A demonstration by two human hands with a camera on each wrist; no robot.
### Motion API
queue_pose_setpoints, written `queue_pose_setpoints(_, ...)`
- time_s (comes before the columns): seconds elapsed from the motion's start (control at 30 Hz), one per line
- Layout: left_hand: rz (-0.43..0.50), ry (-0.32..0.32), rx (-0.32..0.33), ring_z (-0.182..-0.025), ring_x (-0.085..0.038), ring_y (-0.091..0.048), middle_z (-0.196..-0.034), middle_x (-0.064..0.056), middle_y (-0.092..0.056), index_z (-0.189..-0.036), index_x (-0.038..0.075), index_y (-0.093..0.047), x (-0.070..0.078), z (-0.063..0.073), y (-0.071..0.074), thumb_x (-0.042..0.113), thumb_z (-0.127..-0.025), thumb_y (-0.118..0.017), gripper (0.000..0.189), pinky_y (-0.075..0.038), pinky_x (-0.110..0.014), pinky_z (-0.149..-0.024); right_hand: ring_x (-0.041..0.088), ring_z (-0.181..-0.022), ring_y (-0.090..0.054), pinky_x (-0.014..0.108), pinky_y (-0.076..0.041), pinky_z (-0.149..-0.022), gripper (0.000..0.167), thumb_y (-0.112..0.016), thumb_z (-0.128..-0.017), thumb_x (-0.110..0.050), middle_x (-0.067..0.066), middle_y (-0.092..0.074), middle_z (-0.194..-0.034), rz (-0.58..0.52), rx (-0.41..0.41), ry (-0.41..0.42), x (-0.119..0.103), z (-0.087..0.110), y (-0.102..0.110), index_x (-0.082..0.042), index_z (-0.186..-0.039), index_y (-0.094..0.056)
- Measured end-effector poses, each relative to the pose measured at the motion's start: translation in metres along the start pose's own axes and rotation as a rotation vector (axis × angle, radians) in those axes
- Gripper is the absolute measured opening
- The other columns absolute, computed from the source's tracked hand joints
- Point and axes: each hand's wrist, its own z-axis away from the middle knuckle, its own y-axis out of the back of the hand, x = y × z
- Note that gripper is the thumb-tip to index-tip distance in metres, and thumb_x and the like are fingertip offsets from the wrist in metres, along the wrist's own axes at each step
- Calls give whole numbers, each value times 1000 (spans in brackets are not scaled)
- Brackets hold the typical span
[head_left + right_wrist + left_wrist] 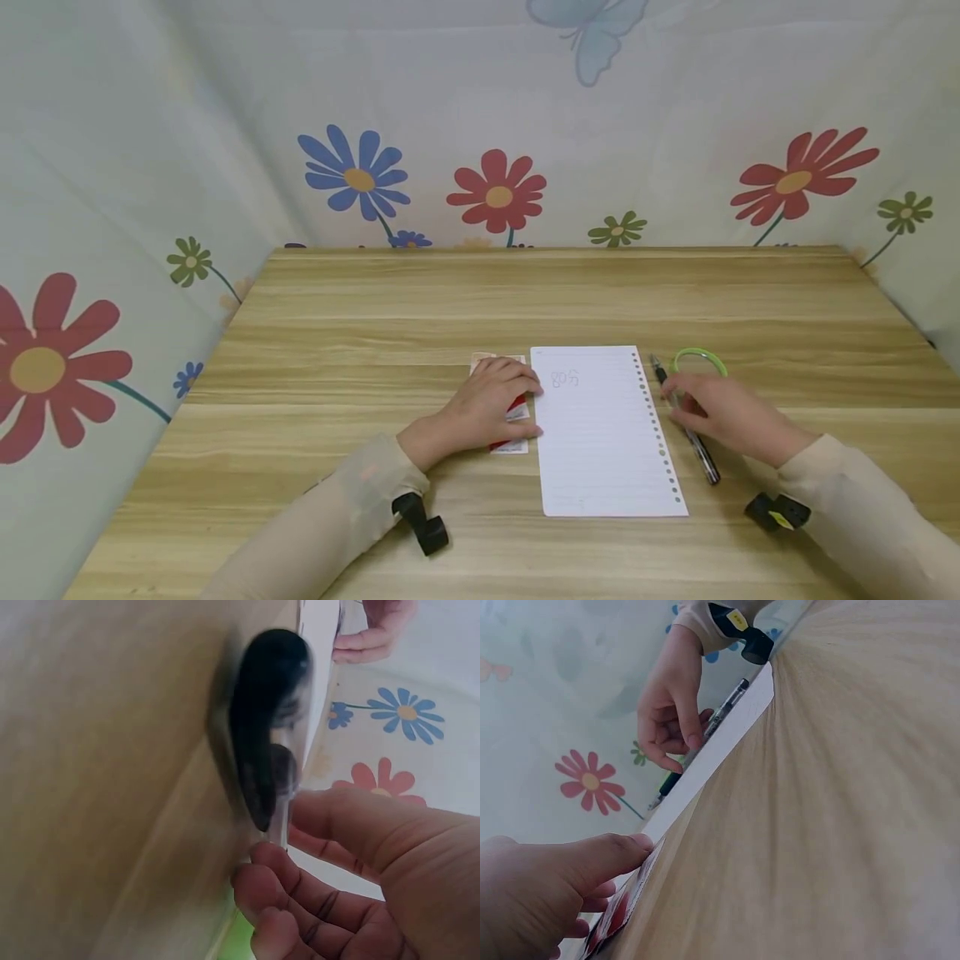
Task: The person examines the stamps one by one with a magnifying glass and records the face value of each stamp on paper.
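A white lined sheet of paper with punched holes down its right side lies on the table, faint handwriting near its top. My left hand rests on red-and-white cards, partly covering them. Its fingers are spread, with the tips at the sheet's left edge. To the right of the sheet, my right hand has its thumb and bent fingers at the middle of a pen. That pen lies slanted along the holes; its clip end looms close in the right wrist view.
A light-green ring is beyond the right hand, partly hidden by it. The wooden table reaches back to a flower-printed curtain. Black wrist cameras are strapped at both cuffs.
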Motion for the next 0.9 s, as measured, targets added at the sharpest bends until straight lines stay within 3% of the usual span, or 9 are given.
queue_pose_setpoints(0.37, 1, -2, -1, -118, -20, -45, -118, 1, -56, -111, 13, -64, 1, -1, -1, 44, -79, -73, 46, -28, -41, -104, 5, -52, -39, 23, -36, -44, 26, -63, -83, -1, -7, -45, -64, -31, -2, -26, -3, 0, -1, -6, -108, -59)
queue_pose_setpoints(0.63, 2, 3, -2, -118, -20, -44, -118, 1, -56, -111, 12, -64, 1, 0, -1, 43, -79, -74, 46, -28, -40, -104, 6, -55, -38, 22, -35, -47, 30, -61, -82, 0, -7, -43, -64, -44, 99, 1, -10, 2, 12, -5, -112, -61)
queue_pose_setpoints(0.9, 4, 6, -5, -119, -21, -44, -118, 0, -56, -111, 12, -64, 1, 0, 0, 43, -78, -74, 47, -27, -42, -105, 9, -57, -41, 22, -36, -48, 16, -61, -84, -1, -6, -44, -65, -43, 188, 0, -24, 4, 30, -7, -98, -65)
